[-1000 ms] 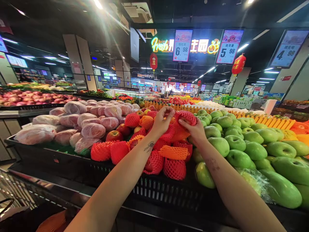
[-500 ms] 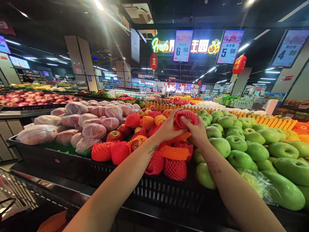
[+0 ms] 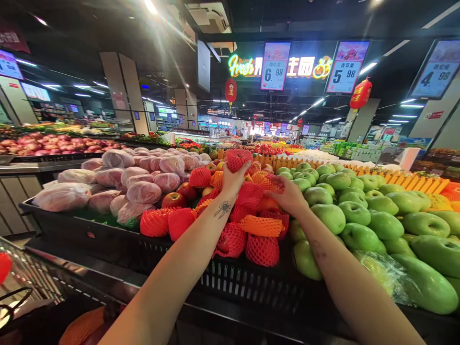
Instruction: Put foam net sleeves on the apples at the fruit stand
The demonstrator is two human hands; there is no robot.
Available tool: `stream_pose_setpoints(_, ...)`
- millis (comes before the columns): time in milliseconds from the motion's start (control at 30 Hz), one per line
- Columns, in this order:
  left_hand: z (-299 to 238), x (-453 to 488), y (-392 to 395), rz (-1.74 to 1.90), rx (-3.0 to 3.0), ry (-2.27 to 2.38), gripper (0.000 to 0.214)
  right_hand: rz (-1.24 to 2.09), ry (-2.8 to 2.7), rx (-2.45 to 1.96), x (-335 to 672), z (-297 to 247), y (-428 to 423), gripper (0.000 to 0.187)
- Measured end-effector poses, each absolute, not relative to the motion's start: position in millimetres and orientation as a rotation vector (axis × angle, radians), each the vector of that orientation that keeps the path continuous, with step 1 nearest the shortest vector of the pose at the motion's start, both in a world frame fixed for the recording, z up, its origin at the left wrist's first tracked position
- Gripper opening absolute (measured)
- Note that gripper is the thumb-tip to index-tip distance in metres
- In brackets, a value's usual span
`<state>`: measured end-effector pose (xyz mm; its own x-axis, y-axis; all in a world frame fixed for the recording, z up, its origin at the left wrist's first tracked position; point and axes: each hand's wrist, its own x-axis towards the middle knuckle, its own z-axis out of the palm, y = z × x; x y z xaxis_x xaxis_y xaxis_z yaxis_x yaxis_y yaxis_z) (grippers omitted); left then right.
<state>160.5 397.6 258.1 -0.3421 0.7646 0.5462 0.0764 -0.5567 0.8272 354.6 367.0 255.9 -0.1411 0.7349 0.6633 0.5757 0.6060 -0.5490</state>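
My left hand (image 3: pixel 234 181) is closed around an apple in a red foam net (image 3: pixel 239 159), lifted above the pile. Just right of it, my right hand (image 3: pixel 289 195) reaches into the pile with fingers and thumb apart. Its fingertips are at an orange foam net (image 3: pixel 261 179) and a loose red foam net (image 3: pixel 248 195); whether they press on either is unclear. Below my hands lie netted apples (image 3: pixel 262 250) and a flattened orange foam net (image 3: pixel 261 225). Bare red apples (image 3: pixel 173 200) sit to the left of my left forearm.
Green apples (image 3: pixel 354 214) fill the right side of the black crate (image 3: pixel 247 287). Plastic-wrapped pink fruit (image 3: pixel 143 191) is heaped on the left. An orange picket fence (image 3: pixel 406 179) runs behind. A metal cart (image 3: pixel 30 273) stands at the lower left. Price screens (image 3: pixel 275 66) hang overhead.
My hands have parted. My left hand has moved left with the netted apple, while my right hand has let go of it and lowered to the pile.
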Motion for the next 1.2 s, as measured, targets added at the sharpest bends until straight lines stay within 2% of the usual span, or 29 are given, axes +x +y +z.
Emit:
stream_pose_setpoints(133,260,168,384,1.867,1.409,1.347,0.071,0.208,-1.980,-1.132,355,255,366,0.041)
stream_pose_setpoints(300,261,172,369,1.571,1.944,1.671,0.072,0.192,-1.913,-1.252,357,258,363,0.014)
stream_pose_setpoints(400,257,172,372,1.409,1.904,1.771,0.085,0.130,-1.749,-1.240,356,261,361,0.013)
stream_pose_setpoints(500,253,171,376,1.491,1.890,1.740,0.092,0.113,-1.507,-1.217,357,266,358,0.016)
stream_pose_setpoints(600,253,171,372,1.514,1.889,1.730,0.085,0.107,-1.342,-1.153,360,270,358,0.017)
stream_pose_setpoints(667,258,172,367,1.526,1.861,1.764,0.074,0.119,-1.292,-1.082,362,270,360,0.016)
stream_pose_setpoints(767,266,174,361,1.732,1.926,1.670,0.035,0.198,-1.274,-0.970,361,267,365,0.017)
stream_pose_setpoints(833,270,177,359,1.859,2.057,1.406,0.014,0.352,-1.269,-0.871,357,266,367,0.024)
stream_pose_setpoints(900,271,179,359,1.834,2.190,1.131,0.012,0.597,-1.291,-0.755,352,266,367,0.032)
stream_pose_setpoints(1000,269,181,360,1.728,2.250,0.978,0.020,0.903,-1.374,-0.617,346,266,361,0.038)
stream_pose_setpoints(1200,267,179,367,1.958,1.889,0.989,0.017,1.045,-1.296,-0.678,346,266,356,0.040)
